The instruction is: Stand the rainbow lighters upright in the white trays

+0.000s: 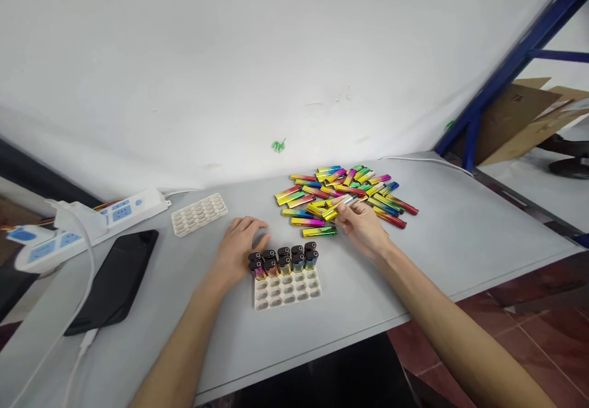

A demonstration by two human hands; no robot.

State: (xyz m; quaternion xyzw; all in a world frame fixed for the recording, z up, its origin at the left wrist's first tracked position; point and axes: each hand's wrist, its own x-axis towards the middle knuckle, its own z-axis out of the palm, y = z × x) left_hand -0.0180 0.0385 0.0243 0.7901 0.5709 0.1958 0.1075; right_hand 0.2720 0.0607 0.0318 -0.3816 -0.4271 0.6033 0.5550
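Beside the left edge of a white tray lies my left hand, its fingers apart and nothing in them. The tray has rows of oval holes. Several black-topped lighters with shiny coloured bodies stand upright in its back two rows. My right hand pinches a shiny yellow and silver lighter between thumb and fingers, over the front of a loose pile of similar shiny, colour-graded pieces. The pile pieces lie flat and overlap. My fingers hide part of the held one.
A second white holed tray lies at the back left. Left of it are a power strip with plugs, a black phone and white cables. A white wall stands behind the grey table. Cardboard boxes and a blue frame are at right.
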